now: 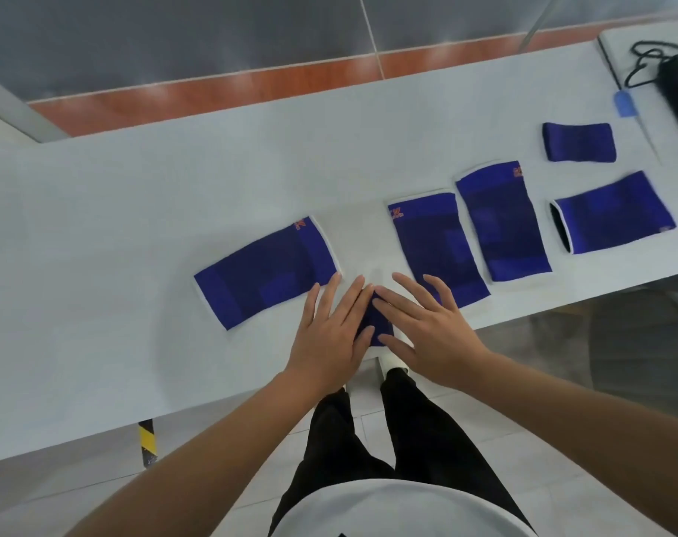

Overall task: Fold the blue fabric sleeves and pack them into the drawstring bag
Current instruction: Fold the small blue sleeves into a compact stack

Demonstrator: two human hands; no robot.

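Blue folded sleeve (374, 323) pressed under both flat, spread hands, left hand (331, 331) and right hand (426, 327); judged best creased by firm, even pressure.

We look down on a long white table (136, 211) running across the view. Beyond it lies grey floor (174, 32) with an orange-red strip (252, 87); nearer us, pale tiles (600, 478) and a yellow-and-black striped leg (146, 439).
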